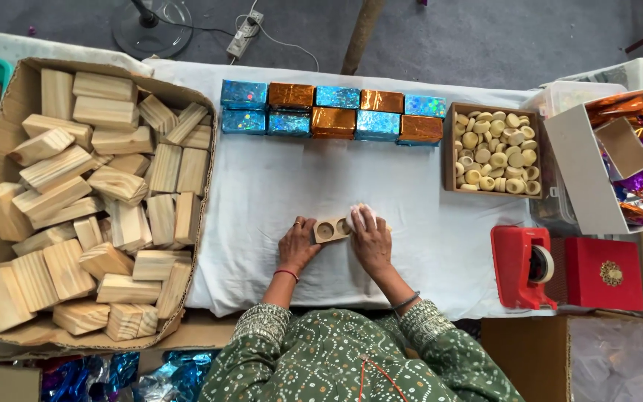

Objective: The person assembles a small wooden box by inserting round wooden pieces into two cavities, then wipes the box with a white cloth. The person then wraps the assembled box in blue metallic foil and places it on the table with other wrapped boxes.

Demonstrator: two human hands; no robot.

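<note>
Block (330, 229) sits near the worktop's (262, 186) front edge. My left hand (297, 246) grips its end. My right hand (370, 240) presses a white cloth (362, 216) on it.

Bare cloth (277, 186) lies between wrapped boxes (333, 112) and hands.

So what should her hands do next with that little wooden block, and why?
Probably keep wiping across to the open hole. The right hand presses a white cloth on one end of the small wooden block, while the left hand steadies the other end. One round hole there shows uncovered, so that side looks not yet rubbed.
</note>
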